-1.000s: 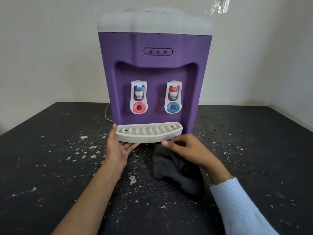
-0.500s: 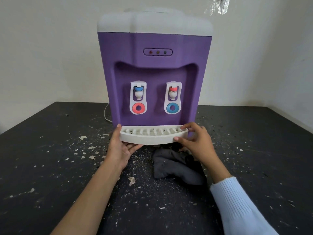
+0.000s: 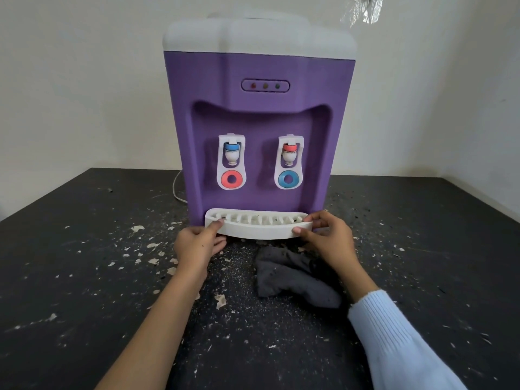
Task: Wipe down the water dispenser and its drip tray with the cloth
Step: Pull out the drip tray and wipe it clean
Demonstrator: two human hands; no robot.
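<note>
A purple water dispenser [image 3: 259, 114] with a white top and two taps stands at the back of a black table. Its white slotted drip tray [image 3: 257, 228] sits at the foot of the dispenser's front. My left hand [image 3: 197, 244] grips the tray's left end, thumb on top. The tray's right end is pinched by my right hand [image 3: 327, 239], thumb on the front face and fingers over the top edge. A crumpled dark grey cloth [image 3: 292, 275] lies on the table just in front of the tray, between my forearms, held by neither hand.
The black table [image 3: 84, 277] is strewn with pale flakes and fine crumbs, thickest in front of the dispenser. A white cord [image 3: 176, 187] trails behind the dispenser's left side. Pale walls close in behind and on the right.
My right hand left the cloth and took hold of the tray's right end. The left hand shifted from under the tray to gripping its left end. The tray moved back against the dispenser.
</note>
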